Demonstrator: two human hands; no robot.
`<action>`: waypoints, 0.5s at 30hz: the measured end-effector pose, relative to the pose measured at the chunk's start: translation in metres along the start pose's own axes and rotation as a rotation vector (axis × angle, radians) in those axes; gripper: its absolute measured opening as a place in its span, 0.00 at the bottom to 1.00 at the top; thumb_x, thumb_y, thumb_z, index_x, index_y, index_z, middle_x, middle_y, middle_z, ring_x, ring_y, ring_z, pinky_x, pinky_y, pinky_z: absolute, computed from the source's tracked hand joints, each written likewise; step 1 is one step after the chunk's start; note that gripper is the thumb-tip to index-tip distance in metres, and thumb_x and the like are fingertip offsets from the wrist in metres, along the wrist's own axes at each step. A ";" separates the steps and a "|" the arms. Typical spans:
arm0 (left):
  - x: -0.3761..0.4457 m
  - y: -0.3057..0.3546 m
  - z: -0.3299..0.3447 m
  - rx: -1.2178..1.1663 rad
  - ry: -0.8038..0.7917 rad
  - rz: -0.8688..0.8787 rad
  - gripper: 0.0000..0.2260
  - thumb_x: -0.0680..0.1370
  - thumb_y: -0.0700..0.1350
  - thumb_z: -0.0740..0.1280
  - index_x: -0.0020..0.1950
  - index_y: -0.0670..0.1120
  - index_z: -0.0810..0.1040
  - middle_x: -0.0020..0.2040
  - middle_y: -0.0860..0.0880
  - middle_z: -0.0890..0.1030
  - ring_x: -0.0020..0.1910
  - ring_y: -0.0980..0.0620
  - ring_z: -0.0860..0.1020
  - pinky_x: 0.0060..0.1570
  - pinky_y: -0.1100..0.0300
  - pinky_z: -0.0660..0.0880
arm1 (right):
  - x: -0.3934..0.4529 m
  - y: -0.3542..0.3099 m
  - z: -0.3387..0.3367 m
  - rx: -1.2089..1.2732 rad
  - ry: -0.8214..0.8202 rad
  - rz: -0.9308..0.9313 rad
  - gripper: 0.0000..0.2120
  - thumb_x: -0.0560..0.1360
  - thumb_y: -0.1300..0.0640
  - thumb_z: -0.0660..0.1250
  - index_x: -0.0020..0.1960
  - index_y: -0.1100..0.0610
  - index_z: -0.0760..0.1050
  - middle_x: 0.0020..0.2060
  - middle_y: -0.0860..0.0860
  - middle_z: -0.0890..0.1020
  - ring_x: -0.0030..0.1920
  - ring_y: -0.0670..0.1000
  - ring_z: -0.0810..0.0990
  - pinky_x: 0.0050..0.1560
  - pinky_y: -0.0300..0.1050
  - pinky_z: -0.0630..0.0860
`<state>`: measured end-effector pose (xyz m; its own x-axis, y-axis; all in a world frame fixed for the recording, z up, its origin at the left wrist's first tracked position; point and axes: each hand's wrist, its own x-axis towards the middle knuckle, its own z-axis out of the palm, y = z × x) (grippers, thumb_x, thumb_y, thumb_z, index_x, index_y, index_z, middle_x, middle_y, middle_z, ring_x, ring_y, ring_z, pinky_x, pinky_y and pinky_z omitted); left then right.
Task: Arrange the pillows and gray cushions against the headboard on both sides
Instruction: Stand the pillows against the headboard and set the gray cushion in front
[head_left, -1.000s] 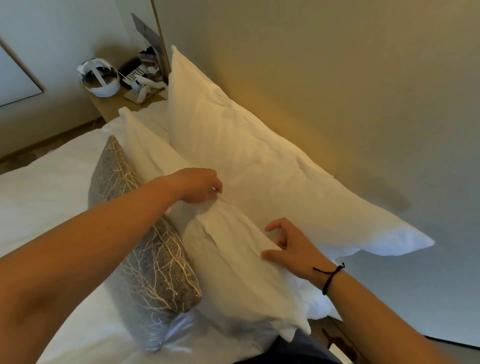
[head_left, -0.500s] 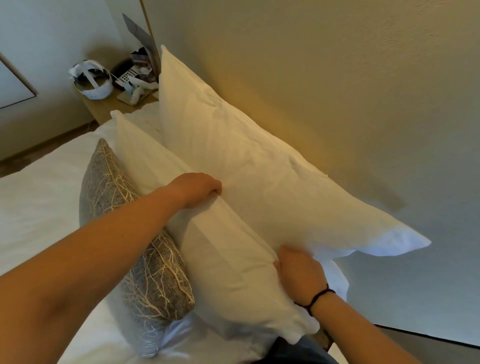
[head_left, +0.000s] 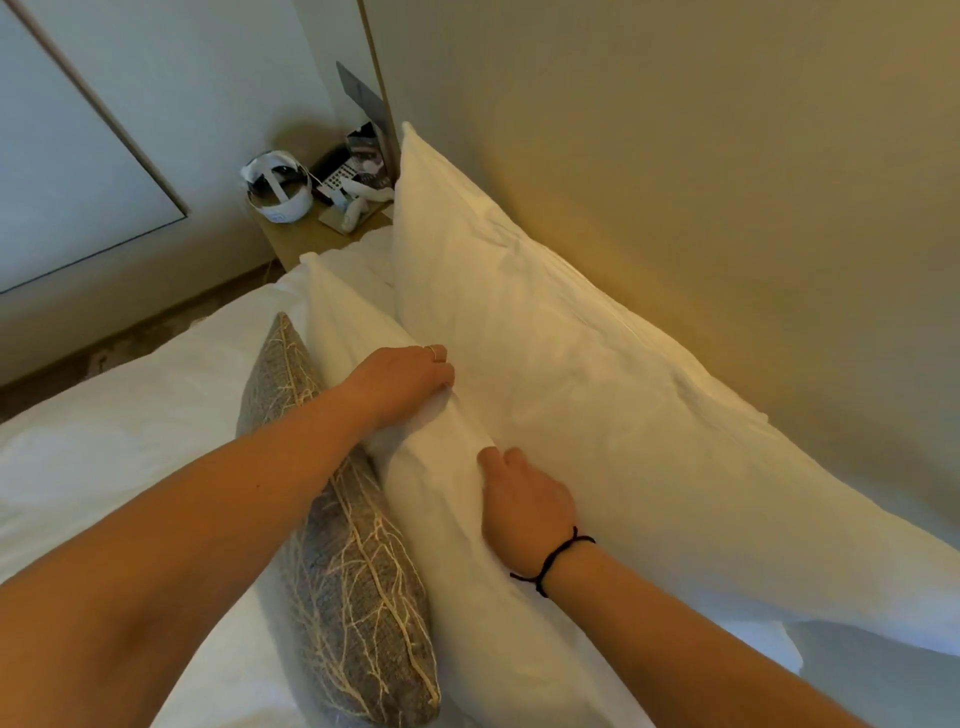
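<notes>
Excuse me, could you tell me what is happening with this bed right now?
A person is making up the bed. Their left hand and right hand both press on the top edge of the smaller white front pillow, which stands between the gray cushion with a pale branch pattern and the large white back pillow. The back pillow leans on the beige headboard. Whether the fingers pinch the fabric is unclear.
</notes>
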<state>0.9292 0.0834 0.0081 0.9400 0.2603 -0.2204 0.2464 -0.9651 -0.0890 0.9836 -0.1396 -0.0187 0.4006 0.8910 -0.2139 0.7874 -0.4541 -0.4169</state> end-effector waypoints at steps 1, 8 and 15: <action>0.001 -0.002 0.000 -0.040 0.029 -0.015 0.10 0.81 0.46 0.59 0.59 0.50 0.77 0.55 0.49 0.75 0.49 0.46 0.78 0.41 0.51 0.75 | 0.017 -0.007 -0.002 0.059 -0.008 -0.003 0.10 0.78 0.60 0.57 0.59 0.55 0.65 0.51 0.54 0.71 0.33 0.57 0.70 0.31 0.47 0.63; 0.017 -0.039 0.000 0.006 -0.035 0.075 0.08 0.81 0.50 0.59 0.55 0.49 0.75 0.50 0.50 0.74 0.44 0.48 0.76 0.40 0.48 0.76 | 0.099 -0.026 -0.020 0.221 -0.018 0.005 0.11 0.75 0.65 0.57 0.54 0.58 0.74 0.51 0.57 0.76 0.47 0.58 0.75 0.46 0.49 0.72; 0.048 -0.113 -0.010 0.368 -0.182 -0.175 0.15 0.81 0.54 0.56 0.60 0.49 0.77 0.57 0.45 0.72 0.52 0.46 0.73 0.42 0.54 0.65 | 0.101 -0.017 -0.017 0.204 0.009 0.043 0.15 0.74 0.69 0.55 0.56 0.59 0.74 0.51 0.55 0.76 0.48 0.56 0.76 0.48 0.47 0.73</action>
<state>0.9490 0.2050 0.0170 0.8266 0.4518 -0.3355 0.2672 -0.8398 -0.4725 1.0186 -0.0421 -0.0182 0.4367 0.8704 -0.2273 0.6590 -0.4815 -0.5778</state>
